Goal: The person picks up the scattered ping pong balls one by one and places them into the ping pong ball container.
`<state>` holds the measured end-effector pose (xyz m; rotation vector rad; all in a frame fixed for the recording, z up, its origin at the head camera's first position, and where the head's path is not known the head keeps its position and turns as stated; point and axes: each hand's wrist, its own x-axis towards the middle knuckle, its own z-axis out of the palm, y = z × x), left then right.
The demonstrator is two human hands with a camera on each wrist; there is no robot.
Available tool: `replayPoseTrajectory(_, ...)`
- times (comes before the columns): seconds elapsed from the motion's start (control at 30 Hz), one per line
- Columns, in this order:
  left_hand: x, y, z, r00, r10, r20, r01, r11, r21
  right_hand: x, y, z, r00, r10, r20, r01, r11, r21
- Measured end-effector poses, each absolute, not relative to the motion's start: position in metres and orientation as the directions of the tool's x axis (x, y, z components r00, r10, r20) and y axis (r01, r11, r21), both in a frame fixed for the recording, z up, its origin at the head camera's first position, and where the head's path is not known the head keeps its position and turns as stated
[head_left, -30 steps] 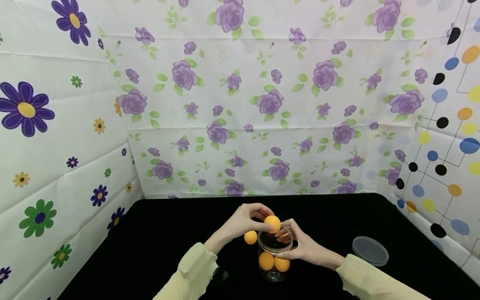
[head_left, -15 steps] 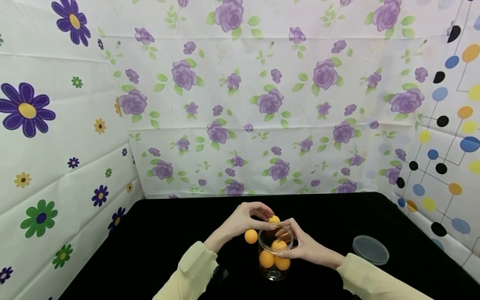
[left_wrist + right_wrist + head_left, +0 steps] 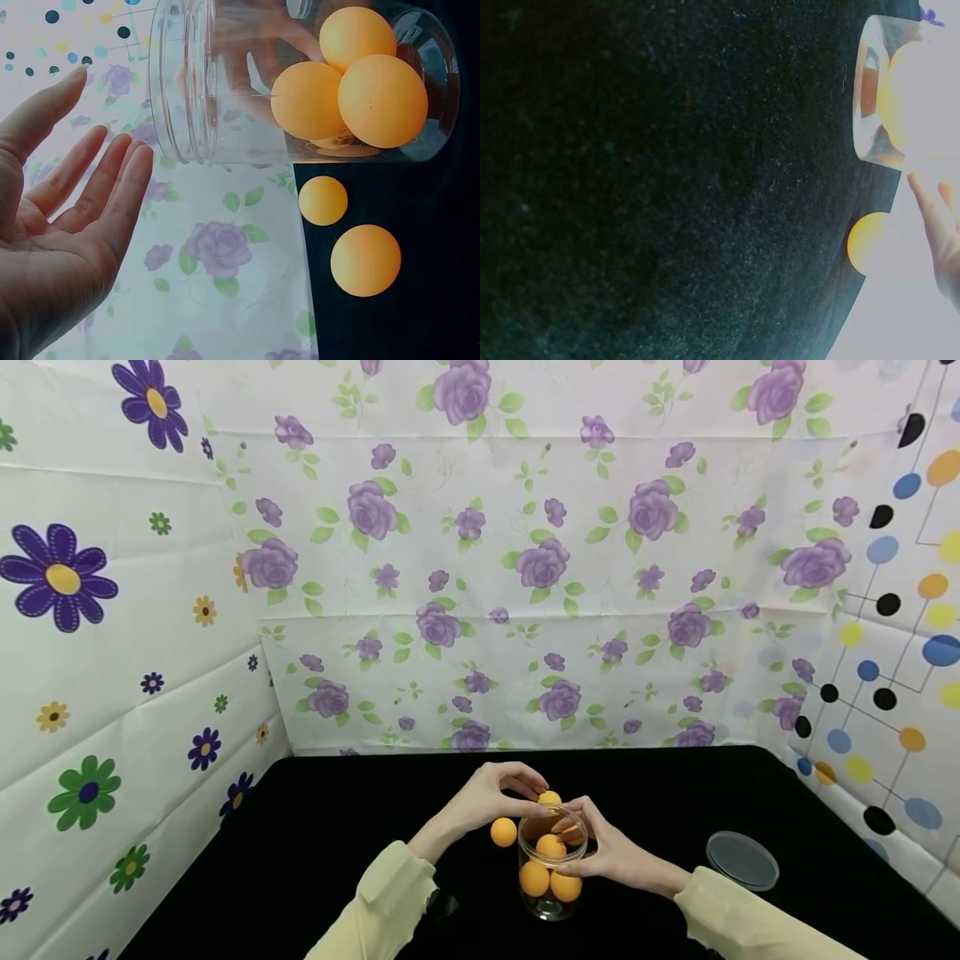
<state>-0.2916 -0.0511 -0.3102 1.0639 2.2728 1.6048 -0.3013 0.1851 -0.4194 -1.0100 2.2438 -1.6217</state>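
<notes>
Clear jar (image 3: 551, 877): 3 orange balls inside, right hand (image 3: 603, 852) curled round its rim. Left hand (image 3: 487, 797), fingers relaxed and holding nothing, hovers above. Risk: a nudge tips the jar, or scatters the 2 loose balls (image 3: 503, 832) across the table (image 3: 337, 827).

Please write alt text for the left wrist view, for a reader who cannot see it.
A clear plastic jar holds three orange table-tennis balls, with two more orange balls on the black tabletop beside it. The open left hand, fingers straight, hovers at the jar's mouth, holding nothing.
</notes>
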Motion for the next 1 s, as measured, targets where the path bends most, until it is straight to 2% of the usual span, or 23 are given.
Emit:
replayPoseTrajectory(0.4,-0.3,-0.059,-0.312,-0.766,0.582,0.273,0.426,0.142,0.893,-0.299,0.185,-0.418,-0.761,-0.616,0.204,-0.373,0.159,-0.914)
replayPoseTrajectory(0.73,-0.336,-0.07,-0.352,-0.838,0.474,0.272,0.375,0.138,0.917,-0.301,0.183,-0.419,-0.76,-0.607,0.233,-0.422,0.189,-0.887)
replayPoseTrajectory(1.0,-0.346,-0.079,-0.365,-0.868,0.427,0.255,0.343,0.141,0.929,-0.3,0.184,-0.417,-0.758,-0.61,0.232,-0.422,0.188,-0.887)
